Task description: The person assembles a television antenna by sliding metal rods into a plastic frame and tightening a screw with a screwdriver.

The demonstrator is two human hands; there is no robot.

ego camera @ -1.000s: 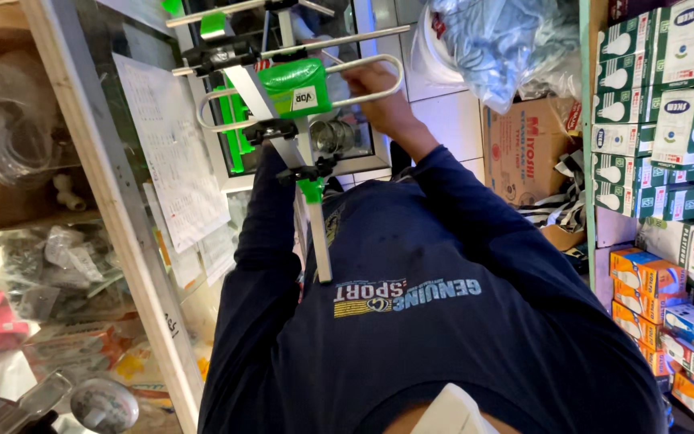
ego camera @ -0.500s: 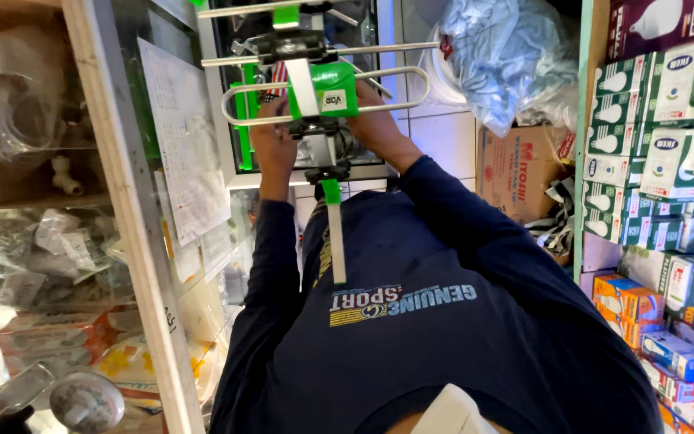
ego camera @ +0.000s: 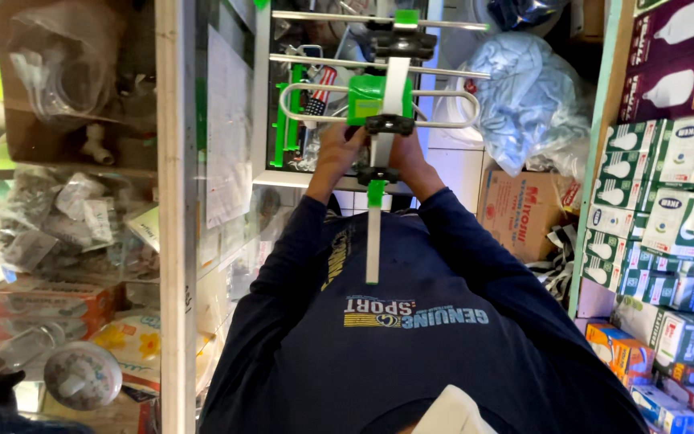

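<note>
While both hands hold it up, the antenna [ego camera: 385, 104] sits right in the middle of the view, out in front of the person's dark blue shirt [ego camera: 395, 337]. It has a long white bar, thin metal rods that stick out to the left and right, a bent metal loop, and a bright green box part. The left hand [ego camera: 336, 145] is closed around the antenna just left of the bar, under the loop. The right hand [ego camera: 408, 153] is closed around it just right of the bar, near a black clamp. I think the step in hand is fitting or checking the parts on the bar, as both grips sit close to the clamps. A next move would need one hand to keep the bar steady so the long rods do not bump the glass cabinet [ego camera: 202, 161] on the left. On the far right, a shelf [ego camera: 596, 161] holds many small green and white boxes [ego camera: 668, 209] stacked in rows, and blue and orange boxes [ego camera: 668, 370] lie nearer. A brown cardboard box [ego camera: 524, 213] stands by the wall, but I cannot see what is in it. Above it sits a puffy clear plastic bag [ego camera: 532, 96]. Inside the glass cabinet are little plastic bags [ego camera: 66, 217] with small parts in them.
</note>
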